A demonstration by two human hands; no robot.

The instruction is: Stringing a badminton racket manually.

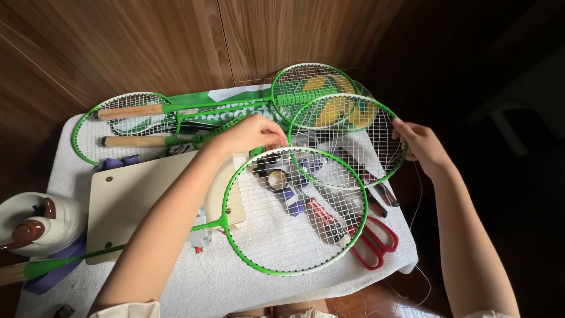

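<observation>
While the left hand (254, 134) pinches the near-left rim of a green-framed, white-strung badminton racket (347, 141), the right hand (419, 144) grips its far-right rim, fingers curled. It hovers over the white towel-covered table (247, 282) (crowded), overlapping another green racket (294, 211); red-handled scissors (374, 238) lie near the table's right edge.

Rackets (294, 212): glossy green frames, white string, wooden grips. Towel (376, 259): white, nubbly cloth. Scissors (374, 238): red plastic handles. Wall (147, 47): polished wood.

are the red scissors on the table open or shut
Shut, as far as shows: the red scissors lie flat on the white cloth, their handle loops close together. The blades run under a green racket, partly hidden.
</observation>
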